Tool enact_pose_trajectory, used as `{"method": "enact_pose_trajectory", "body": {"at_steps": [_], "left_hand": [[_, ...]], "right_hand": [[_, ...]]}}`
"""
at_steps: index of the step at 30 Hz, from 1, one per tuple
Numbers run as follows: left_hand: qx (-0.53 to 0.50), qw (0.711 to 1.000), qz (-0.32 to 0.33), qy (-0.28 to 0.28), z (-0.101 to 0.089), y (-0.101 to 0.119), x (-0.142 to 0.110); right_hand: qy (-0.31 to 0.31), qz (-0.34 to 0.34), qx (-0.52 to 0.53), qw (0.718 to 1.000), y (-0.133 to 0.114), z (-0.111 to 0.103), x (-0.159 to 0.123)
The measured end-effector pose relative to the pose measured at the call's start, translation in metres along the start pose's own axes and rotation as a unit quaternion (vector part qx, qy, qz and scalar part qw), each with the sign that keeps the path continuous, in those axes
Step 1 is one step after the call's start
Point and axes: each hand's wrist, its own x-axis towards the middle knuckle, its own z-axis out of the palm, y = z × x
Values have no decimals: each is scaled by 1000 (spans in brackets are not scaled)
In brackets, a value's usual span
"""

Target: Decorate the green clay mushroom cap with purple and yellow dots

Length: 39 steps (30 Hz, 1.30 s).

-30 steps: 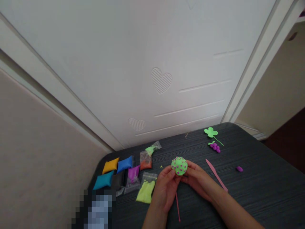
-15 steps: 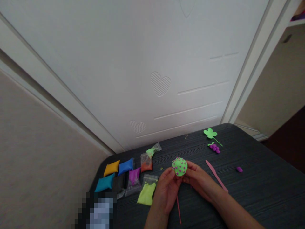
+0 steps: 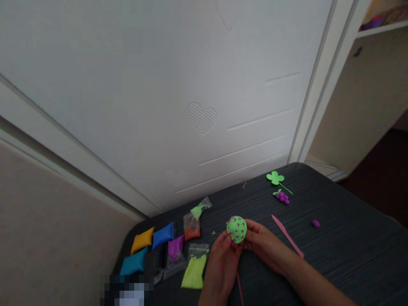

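Breaking into coarse squares, a pale shape at the lower left of the frame cannot be made out and is cut by the bottom edge. Beyond it on the dark surface lie a teal packet, a yellow packet, a black packet half lost against the surface, a blue packet and a purple packet. Next come an orange bag, a lime bag and a green bag.

At lower centre, the left hand has its grip closed on a green ball with purple dots, whose underside is hidden. A pink stick shows below, its upper end covered, its lower end out of frame. The right hand also grips the ball, some fingertips concealed behind it. Farther right are a clover, toy grapes, a pink knife and a purple lump. Objects on the upper-right shelf are cut off and too blurred to name.
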Motion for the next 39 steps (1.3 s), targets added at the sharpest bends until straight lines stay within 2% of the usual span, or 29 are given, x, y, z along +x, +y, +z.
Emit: {"method": "enact_pose_trajectory", "body": {"at_steps": [5, 10, 15, 21, 39], "left_hand": [[-23, 1000, -14, -6, 2, 2, -1], [-45, 998, -11, -32, -3, -3, 3], [-9, 999, 11, -44, 0, -2, 1], [-19, 999, 9, -33, 8, 0, -3], [-29, 999, -6, -20, 9, -3, -4]], "right_hand": [[12, -4, -7, 1000, -2, 1, -2], [18, -10, -31, 999, -5, 1, -1], [20, 1, -26, 999, -6, 0, 0], [36, 16, -40, 998, -4, -5, 0], [54, 21, -102, 993, -4, -9, -4]]}}
